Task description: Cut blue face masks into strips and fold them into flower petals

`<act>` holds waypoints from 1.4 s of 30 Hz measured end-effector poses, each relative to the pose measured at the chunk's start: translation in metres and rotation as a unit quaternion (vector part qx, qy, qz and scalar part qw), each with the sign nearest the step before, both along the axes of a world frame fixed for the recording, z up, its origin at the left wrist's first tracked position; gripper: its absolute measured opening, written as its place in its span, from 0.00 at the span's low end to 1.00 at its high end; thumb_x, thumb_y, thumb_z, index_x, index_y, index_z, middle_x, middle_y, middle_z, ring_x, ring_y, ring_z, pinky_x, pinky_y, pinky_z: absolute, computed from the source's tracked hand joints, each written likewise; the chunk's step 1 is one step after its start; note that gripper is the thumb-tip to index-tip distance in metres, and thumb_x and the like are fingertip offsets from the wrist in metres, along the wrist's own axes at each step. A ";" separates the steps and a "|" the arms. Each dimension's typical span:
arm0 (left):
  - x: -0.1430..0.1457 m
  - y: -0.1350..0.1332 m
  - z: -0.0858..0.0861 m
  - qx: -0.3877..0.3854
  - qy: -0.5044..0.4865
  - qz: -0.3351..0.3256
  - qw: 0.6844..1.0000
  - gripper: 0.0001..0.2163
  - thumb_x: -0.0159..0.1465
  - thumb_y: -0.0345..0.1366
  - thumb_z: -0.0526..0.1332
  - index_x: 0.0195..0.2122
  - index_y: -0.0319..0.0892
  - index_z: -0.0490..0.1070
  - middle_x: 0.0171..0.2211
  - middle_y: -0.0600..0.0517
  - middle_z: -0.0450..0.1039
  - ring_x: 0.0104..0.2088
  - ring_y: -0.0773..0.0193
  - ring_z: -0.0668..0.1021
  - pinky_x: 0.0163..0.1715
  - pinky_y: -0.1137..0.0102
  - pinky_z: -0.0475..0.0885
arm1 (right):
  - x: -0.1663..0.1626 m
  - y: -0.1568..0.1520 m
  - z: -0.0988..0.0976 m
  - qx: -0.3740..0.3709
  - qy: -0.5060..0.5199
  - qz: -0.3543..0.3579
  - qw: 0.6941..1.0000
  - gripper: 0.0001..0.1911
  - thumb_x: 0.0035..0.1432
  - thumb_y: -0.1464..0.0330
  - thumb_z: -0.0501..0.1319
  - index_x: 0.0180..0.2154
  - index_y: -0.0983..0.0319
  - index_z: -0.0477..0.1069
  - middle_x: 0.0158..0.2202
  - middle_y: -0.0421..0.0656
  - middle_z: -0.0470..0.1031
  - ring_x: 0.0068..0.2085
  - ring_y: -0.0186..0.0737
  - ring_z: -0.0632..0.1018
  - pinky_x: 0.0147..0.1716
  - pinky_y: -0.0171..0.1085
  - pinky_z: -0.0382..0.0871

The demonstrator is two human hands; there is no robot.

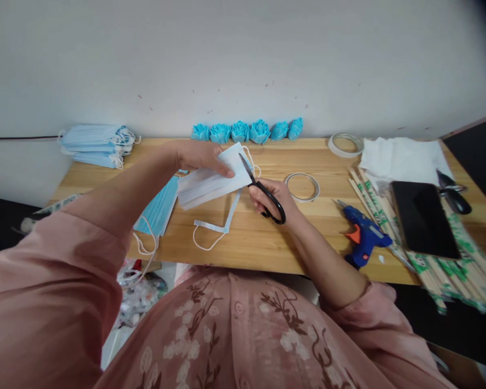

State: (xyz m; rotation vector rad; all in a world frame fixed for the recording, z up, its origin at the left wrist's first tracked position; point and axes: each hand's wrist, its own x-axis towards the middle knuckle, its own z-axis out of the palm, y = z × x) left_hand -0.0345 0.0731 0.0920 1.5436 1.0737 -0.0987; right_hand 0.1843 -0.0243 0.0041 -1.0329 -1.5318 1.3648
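My left hand (204, 158) grips a pale face mask (210, 186) above the table, thumb on top. Black-handled scissors (273, 202) are in my right hand (273, 193), and their blades lie at the mask's right end, by its white ear loop. Below the mask, a cut-off strip (216, 226) with an ear loop rests on the wood. Another blue mask (160, 208) lies under my left forearm, partly hidden. Along the wall stands a row of several blue flowers (240, 131) with folded petals.
A stack of masks (95, 145) sits at the back left. Two tape rolls, a thicker one (345, 145) and a thinner one (316, 189), lie right of centre. A blue glue gun (364, 235), wrapped wooden sticks (437, 278), a black phone (425, 219) and white sheets (403, 156) fill the right side.
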 end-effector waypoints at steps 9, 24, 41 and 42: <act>-0.004 0.002 -0.004 -0.005 0.002 0.009 1.000 0.22 0.50 0.47 0.74 0.43 0.40 0.78 0.39 0.47 0.82 0.44 0.54 0.79 0.50 0.59 0.73 | -0.001 0.000 -0.005 -0.002 0.010 -0.007 1.000 0.29 0.53 0.41 0.65 0.27 0.61 0.69 0.18 0.33 0.62 0.17 0.27 0.63 0.17 0.31 0.58; -0.008 0.003 -0.006 0.079 -0.001 0.008 0.997 0.23 0.56 0.53 0.66 0.45 0.42 0.79 0.38 0.50 0.80 0.40 0.57 0.78 0.40 0.70 0.71 | -0.001 0.003 -0.009 0.005 -0.031 -0.014 0.999 0.28 0.53 0.42 0.65 0.30 0.61 0.74 0.17 0.33 0.61 0.17 0.29 0.62 0.17 0.32 0.58; -0.003 -0.005 0.007 0.144 -0.018 0.052 0.988 0.17 0.56 0.48 0.65 0.40 0.42 0.80 0.36 0.50 0.77 0.40 0.56 0.76 0.38 0.67 0.67 | 0.001 0.005 -0.002 0.037 -0.050 0.021 0.998 0.29 0.54 0.40 0.62 0.35 0.60 0.70 0.24 0.37 0.67 0.24 0.32 0.65 0.24 0.33 0.57; -0.003 -0.005 0.007 0.142 -0.014 0.049 0.989 0.18 0.56 0.49 0.65 0.41 0.42 0.80 0.35 0.50 0.77 0.40 0.55 0.76 0.38 0.67 0.67 | 0.001 0.005 -0.002 0.033 -0.051 0.022 0.998 0.29 0.54 0.40 0.62 0.35 0.60 0.70 0.24 0.36 0.66 0.24 0.32 0.64 0.24 0.34 0.56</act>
